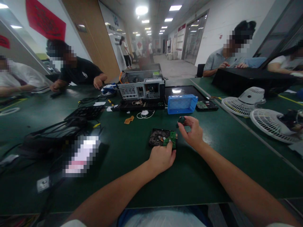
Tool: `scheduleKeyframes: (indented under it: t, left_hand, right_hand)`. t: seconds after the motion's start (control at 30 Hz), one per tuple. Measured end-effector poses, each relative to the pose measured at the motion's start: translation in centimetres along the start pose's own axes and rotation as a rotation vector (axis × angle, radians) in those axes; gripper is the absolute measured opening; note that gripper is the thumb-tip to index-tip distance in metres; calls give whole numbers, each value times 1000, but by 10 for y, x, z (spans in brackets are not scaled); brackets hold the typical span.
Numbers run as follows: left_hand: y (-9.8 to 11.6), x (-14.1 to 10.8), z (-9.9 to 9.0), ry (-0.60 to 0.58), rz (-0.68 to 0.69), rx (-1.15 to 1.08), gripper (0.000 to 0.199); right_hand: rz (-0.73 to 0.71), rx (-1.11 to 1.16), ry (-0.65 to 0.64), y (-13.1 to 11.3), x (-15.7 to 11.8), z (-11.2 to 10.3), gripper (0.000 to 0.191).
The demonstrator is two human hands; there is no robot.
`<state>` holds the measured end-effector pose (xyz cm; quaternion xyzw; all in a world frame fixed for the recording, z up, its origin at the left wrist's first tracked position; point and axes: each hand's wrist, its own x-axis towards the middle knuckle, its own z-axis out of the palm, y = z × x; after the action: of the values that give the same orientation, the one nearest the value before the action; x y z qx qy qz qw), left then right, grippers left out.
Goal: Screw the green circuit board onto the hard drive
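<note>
A hard drive (156, 136) with a green circuit board (173, 136) at its right end lies on the green table (132, 186). My left hand (163, 157) rests at the drive's near edge, its index finger pressing on the board and the other fingers curled. To the right and slightly farther back, my right hand (193, 132) is raised over the table, thumb and fingers pinched round a small dark round piece (181, 120). What that piece is cannot be made out.
Behind the drive are an opened computer case (139, 90), a blue tray (182, 104) and another drive (207, 105). White fan parts (241, 102) lie right; a black bag (56, 137) and cables lie left. People sit across the table.
</note>
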<state>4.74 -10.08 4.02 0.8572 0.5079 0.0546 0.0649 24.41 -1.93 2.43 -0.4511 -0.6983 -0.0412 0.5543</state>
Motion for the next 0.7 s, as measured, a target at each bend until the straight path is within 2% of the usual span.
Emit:
scheduleKeyframes:
  t: [0.23, 0.47, 0.7]
  left_hand:
    - [0, -1, 2, 13, 4, 4, 48]
    - [0, -1, -1, 6, 3, -4, 48]
    - [0, 0, -2, -10, 7, -8, 48]
  right_hand:
    - [-13, -21, 4, -2, -1, -2, 46]
    - [-144, 49, 39, -3, 7, -4, 43]
    - [-183, -14, 54, -5, 12, -8, 40]
